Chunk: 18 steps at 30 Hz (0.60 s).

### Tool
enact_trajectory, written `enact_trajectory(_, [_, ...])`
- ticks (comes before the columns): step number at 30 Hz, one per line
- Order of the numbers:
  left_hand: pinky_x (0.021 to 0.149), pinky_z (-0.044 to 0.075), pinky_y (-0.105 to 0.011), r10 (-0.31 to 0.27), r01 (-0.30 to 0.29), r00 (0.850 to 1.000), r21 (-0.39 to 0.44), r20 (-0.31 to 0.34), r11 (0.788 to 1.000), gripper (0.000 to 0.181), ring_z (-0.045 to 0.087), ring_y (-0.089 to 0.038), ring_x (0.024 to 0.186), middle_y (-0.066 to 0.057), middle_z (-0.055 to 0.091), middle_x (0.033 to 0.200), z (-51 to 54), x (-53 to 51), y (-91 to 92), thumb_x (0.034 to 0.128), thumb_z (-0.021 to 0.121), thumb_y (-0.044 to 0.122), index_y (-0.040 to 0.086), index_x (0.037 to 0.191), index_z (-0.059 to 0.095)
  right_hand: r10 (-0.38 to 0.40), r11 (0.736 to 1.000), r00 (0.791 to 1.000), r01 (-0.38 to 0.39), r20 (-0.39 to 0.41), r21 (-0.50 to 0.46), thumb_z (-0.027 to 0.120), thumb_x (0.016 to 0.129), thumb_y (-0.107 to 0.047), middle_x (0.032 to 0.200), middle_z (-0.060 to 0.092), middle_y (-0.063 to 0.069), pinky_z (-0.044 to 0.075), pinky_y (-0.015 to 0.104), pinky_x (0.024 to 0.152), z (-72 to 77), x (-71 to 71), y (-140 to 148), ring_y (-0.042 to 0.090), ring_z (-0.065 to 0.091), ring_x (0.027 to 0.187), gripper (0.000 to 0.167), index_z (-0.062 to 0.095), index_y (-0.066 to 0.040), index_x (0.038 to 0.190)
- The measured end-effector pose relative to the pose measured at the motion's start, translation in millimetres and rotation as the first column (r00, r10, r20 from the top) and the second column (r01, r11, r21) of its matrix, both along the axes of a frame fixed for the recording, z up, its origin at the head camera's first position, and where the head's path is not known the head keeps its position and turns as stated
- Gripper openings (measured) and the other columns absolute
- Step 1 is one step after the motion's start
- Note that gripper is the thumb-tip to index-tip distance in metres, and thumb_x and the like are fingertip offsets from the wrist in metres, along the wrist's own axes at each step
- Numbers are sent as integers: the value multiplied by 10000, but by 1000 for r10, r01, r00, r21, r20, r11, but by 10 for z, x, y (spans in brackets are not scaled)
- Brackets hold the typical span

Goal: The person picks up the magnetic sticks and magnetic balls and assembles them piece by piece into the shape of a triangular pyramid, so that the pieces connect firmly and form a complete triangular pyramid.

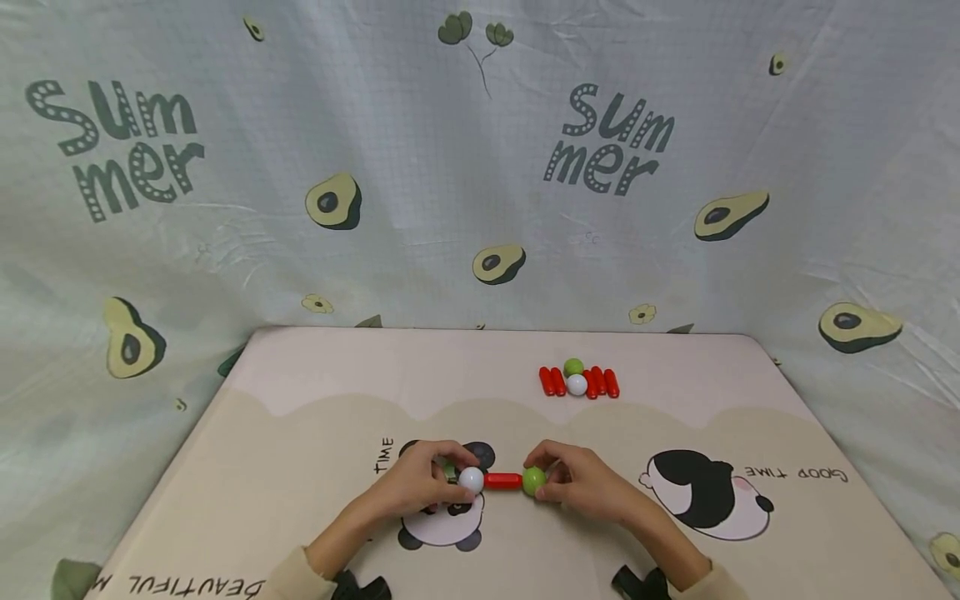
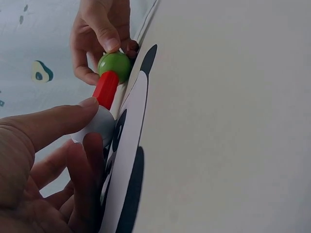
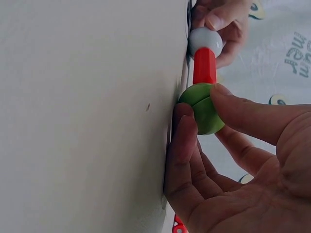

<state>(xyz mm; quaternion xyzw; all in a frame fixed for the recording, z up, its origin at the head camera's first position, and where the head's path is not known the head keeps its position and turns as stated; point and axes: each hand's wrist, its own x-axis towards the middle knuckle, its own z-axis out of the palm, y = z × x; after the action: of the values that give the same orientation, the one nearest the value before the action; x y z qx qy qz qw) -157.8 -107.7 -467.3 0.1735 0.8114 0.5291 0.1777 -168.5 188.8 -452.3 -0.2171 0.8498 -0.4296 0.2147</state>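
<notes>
A short red rod (image 1: 503,481) joins a white ball (image 1: 471,480) on its left to a green ball (image 1: 534,481) on its right. My left hand (image 1: 422,483) pinches the white ball between thumb and fingers. With thumb and fingertips, my right hand (image 1: 583,481) grips the green ball, whose seam line shows in the right wrist view. In the left wrist view the red rod (image 2: 106,90) runs straight between the two balls, close to the tabletop. A small greenish patch behind the left fingers is partly hidden, and I cannot tell what it is.
Farther back on the table (image 1: 300,517) lie several red rods (image 1: 611,383) in a row, with another white ball (image 1: 577,385) and another green ball (image 1: 573,367) among them. Panda and dog drawings are printed on the tabletop. A patterned curtain (image 1: 420,167) hangs behind it.
</notes>
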Motion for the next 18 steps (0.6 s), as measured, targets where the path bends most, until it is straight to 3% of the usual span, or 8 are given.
enact_trajectory(11, [459,461,-265,3,-4,1000,-27,-16,1000,338,515,-83,484,-39,690,880,7,27,-11,825,861,199,130,1141,763,30,1000,999,-30,10,-2,767,923,-150,1088,669,41,534,217,719,21,1,9,151,620,883,314,656,-129,1216])
enact_trajectory(18, [467,475,-276,5,-6,1000,-25,-28,1000,328,532,-88,493,-31,701,968,11,33,1,825,864,205,142,1129,761,-8,1000,1000,8,-16,15,720,961,-195,1163,684,89,564,242,747,120,-57,125,189,657,948,316,645,-107,1255])
